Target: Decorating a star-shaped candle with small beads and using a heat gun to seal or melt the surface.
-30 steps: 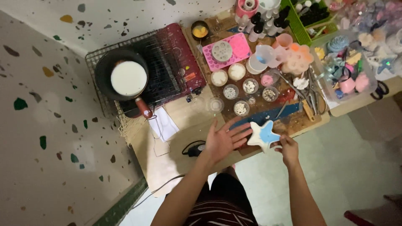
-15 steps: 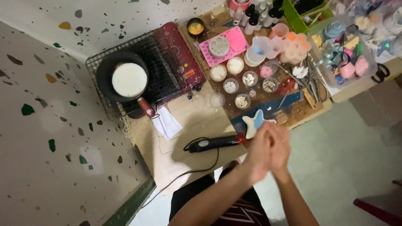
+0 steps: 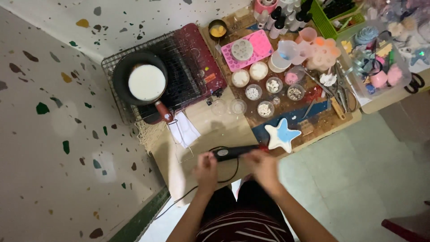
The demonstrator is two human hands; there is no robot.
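Observation:
A black hand-held electric tool [image 3: 233, 152] with a cord lies on the wooden table [image 3: 210, 130] near its front edge. My left hand [image 3: 206, 168] is at the tool's rear end, fingers curled close to the cord. My right hand [image 3: 263, 165] is blurred just below the tool's reddish tip. It is unclear whether either hand grips the tool. A white star-shaped mould filled with blue [image 3: 281, 135] rests on the board to the right of my right hand, untouched.
A black pan of white liquid [image 3: 145, 83] sits on a wire rack over a red stove [image 3: 197, 58]. Behind are a pink silicone mould [image 3: 251, 47], several small jars [image 3: 264, 87], plastic cups [image 3: 291, 49], scissors and tools [image 3: 340, 89] and a clear box of trinkets [image 3: 380, 58].
My hands let go of the star mould, came together beside it, then parted and moved left to the black tool. The star mould now lies free on the board.

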